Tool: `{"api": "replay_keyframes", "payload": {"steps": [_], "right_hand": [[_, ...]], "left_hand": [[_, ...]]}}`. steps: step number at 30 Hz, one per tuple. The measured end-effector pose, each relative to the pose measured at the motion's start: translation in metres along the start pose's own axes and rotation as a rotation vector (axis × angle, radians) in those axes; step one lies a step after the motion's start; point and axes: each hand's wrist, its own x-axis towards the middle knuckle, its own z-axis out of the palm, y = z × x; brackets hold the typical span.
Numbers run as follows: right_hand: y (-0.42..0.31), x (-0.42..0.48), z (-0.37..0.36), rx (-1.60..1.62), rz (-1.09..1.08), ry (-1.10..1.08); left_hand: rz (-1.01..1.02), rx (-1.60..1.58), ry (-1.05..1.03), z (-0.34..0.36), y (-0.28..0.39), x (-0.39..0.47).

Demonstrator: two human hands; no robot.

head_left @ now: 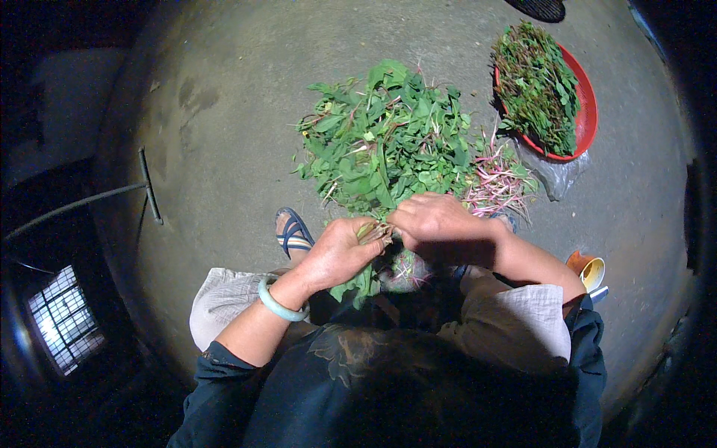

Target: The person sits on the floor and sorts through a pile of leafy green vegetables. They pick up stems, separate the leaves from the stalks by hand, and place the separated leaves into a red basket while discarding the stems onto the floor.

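My left hand (345, 252), below a pale green bangle (278, 305), grips a bunch of leafy greens (358, 284) with its stem ends pointing up and right. Against those stem ends rest the fingers of my right hand (434, 218); whether they pinch a stem is hidden. Just beyond both hands a large heap of green leaves with pinkish stems (392, 134) lies on the concrete floor. A smaller pile of pink and white stems (501, 182) touches its right side. More thin pink stems (409, 269) lie on the floor between my feet.
A red plastic basket (588, 112) of leafy greens stands at the upper right, partly over a clear plastic bag (552, 168). An orange and white container (592, 271) is beside my right knee. A metal bar with a crosspiece (147, 185) stands at the left.
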Motion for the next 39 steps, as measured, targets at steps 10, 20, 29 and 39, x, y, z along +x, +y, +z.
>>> {"api": "replay_keyframes", "payload": {"steps": [10,20,29,39], "right_hand": [[-0.012,-0.011,0.004,0.215,0.097,-0.112],[-0.008,-0.008,0.02,0.182,-0.035,-0.03],[0.012,-0.031,0.041,1.146,0.252,-0.302],[0.089,-0.117,-0.019,-0.492,0.775,-0.497]], "left_hand": [[0.028,0.106,-0.036,0.006,0.006,-0.004],[0.193,0.09,0.092,0.014,0.007,-0.01],[0.414,0.191,-0.082,0.01,-0.005,-0.011],[0.132,-0.201,-0.193,-0.013,0.002,-0.034]]}}
